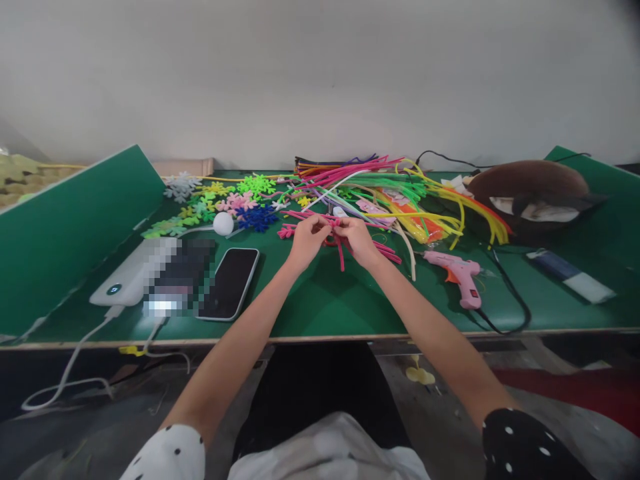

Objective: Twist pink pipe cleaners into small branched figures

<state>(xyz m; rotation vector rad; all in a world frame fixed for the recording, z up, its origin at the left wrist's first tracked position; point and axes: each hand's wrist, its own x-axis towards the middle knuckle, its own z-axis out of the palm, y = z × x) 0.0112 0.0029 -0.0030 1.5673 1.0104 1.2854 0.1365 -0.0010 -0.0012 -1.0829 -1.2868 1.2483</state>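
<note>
Nearest me, just past the front edge of the table [325,320], a dark phone [230,283] lies face up to my left with a white power bank [125,277] beyond it on that side, and a pink glue gun [457,270] lies to my right, its black cable looping back toward the edge. Both are well apart from my hands

Further in, at the middle of the table, my left grip [309,238] and my right grip [356,239] meet almost knuckle to knuckle, each closed in a fingertip pinch on the same pink pipe cleaner [342,257]. The piece sits between the two grips, so neither is nearer. Its loose tail points back toward me and hangs below the pinch, while the part I hold runs crosswise, left to right. More pink lengths lie on the table just beside and under my hands, also mostly crosswise; I cannot tell which of them join the held one

A small white ball [223,223] rests left of my left grip. Behind it lie the felt snowflakes [255,185], and straight beyond my hands the heap of coloured pipe cleaners [395,193] fans out to the right
</note>
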